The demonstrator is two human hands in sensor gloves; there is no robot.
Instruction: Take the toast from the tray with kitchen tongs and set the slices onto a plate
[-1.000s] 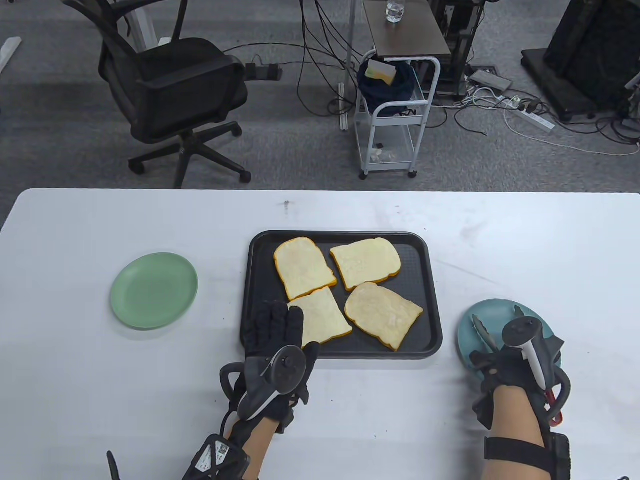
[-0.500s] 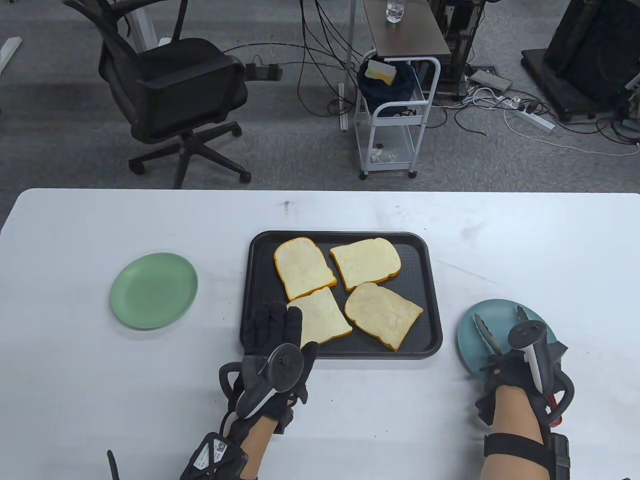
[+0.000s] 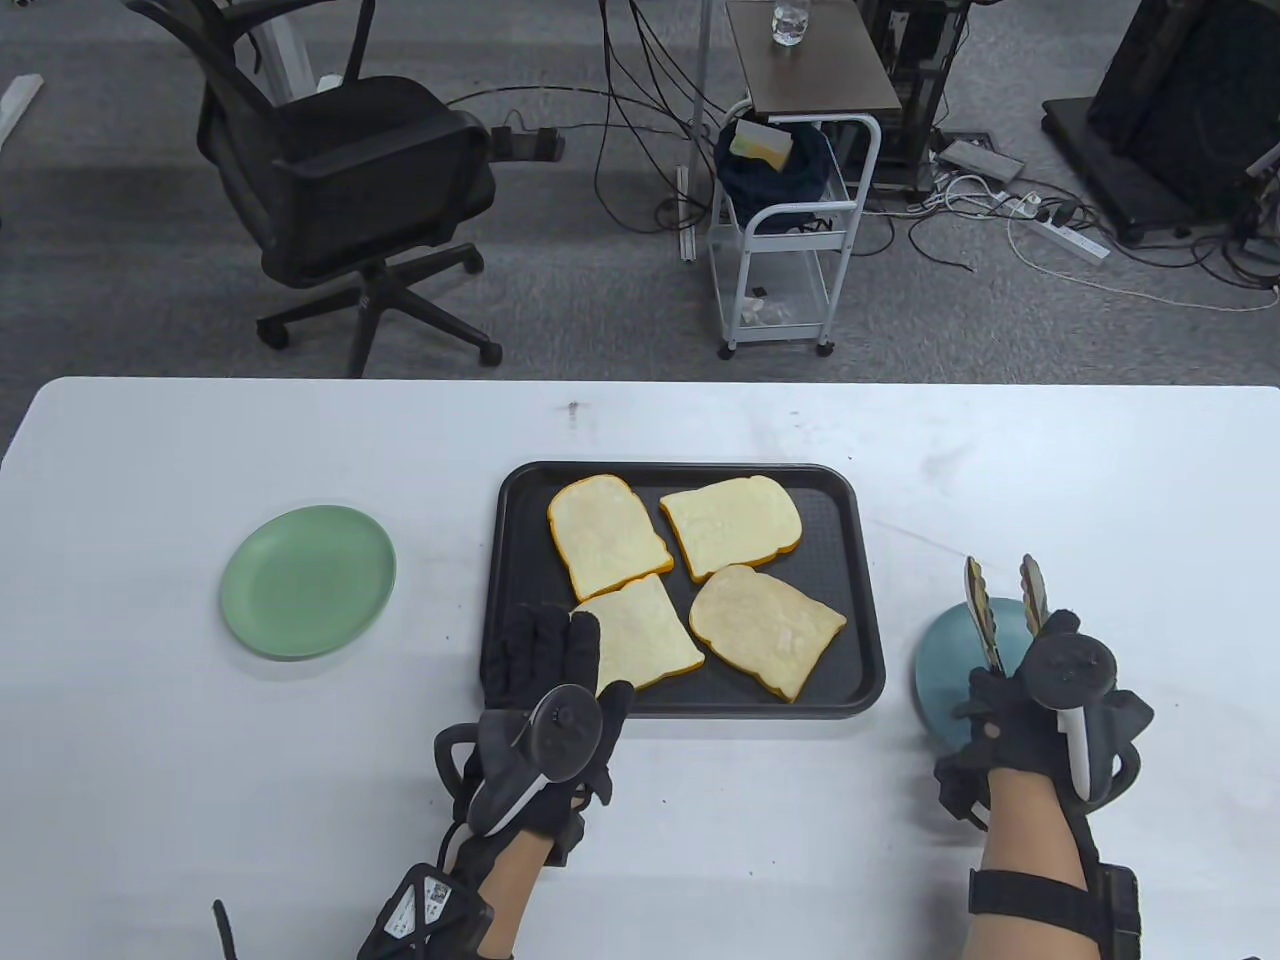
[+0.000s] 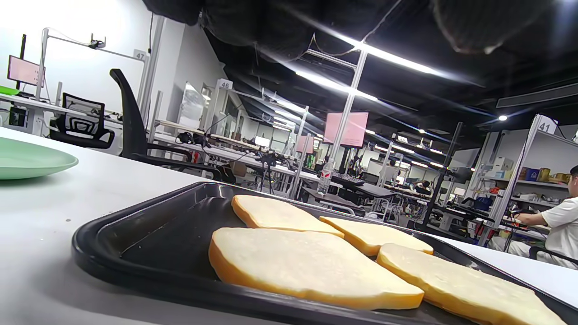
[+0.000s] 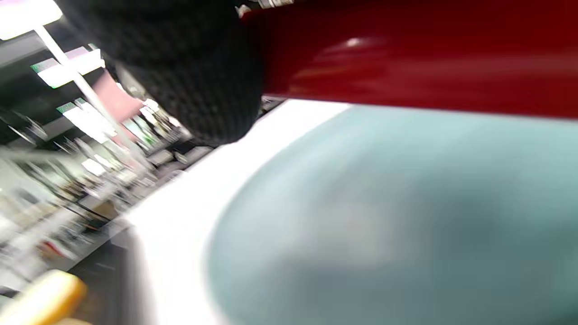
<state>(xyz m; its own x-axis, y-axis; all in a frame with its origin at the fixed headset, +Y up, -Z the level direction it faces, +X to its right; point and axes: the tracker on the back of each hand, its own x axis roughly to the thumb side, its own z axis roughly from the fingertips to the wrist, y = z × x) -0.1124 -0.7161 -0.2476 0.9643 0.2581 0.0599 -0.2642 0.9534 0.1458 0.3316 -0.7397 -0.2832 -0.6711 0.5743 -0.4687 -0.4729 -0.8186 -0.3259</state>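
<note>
Several toast slices (image 3: 745, 625) (image 4: 311, 266) lie flat on a black tray (image 3: 860, 600) (image 4: 135, 225) at the table's middle. My right hand (image 3: 1020, 720) grips the kitchen tongs (image 3: 985, 610), whose two tips point away from me, apart, above a blue plate (image 3: 945, 670) (image 5: 384, 216). The tongs' red handle (image 5: 429, 49) fills the top of the blurred right wrist view. My left hand (image 3: 545, 665) rests with straight fingers on the tray's near left corner, beside the nearest slice (image 3: 645, 635). A green plate (image 3: 308, 581) (image 4: 27, 159) sits empty at the left.
Beyond the table's far edge stand a black office chair (image 3: 340, 190), a white cart (image 3: 790, 230) and loose cables on the floor. Bare white tabletop (image 3: 200, 800) lies around both plates and in front of the tray.
My right hand has lifted the tongs off the blue plate and swung their tips up and away from me. The left hand has barely moved.
</note>
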